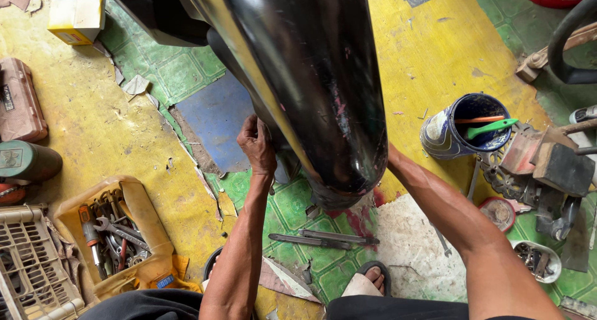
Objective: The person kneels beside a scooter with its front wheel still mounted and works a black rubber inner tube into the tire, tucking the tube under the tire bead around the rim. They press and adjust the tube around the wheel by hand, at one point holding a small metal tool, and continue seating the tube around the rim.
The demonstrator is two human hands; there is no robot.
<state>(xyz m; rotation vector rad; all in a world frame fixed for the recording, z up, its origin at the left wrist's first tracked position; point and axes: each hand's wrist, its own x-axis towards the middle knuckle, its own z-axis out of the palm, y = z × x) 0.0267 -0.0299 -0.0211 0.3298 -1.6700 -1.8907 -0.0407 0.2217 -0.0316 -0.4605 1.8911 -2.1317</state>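
Black fender [311, 83] — one; two hands: left hand [256, 144] grips its edge, right hand hidden behind — cannot tell.

Glossy black fender [317, 77]; yellow and green tiled floor [435, 52]; blue bucket [457, 130]; green-handled tool [491, 128].

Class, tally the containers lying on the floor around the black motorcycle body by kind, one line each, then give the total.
Cardboard tray of wrenches: 1
Blue bucket with brushes: 1
Small round dishes: 2
Slatted plastic crate: 1
Yellow-and-white carton: 1
Total: 6
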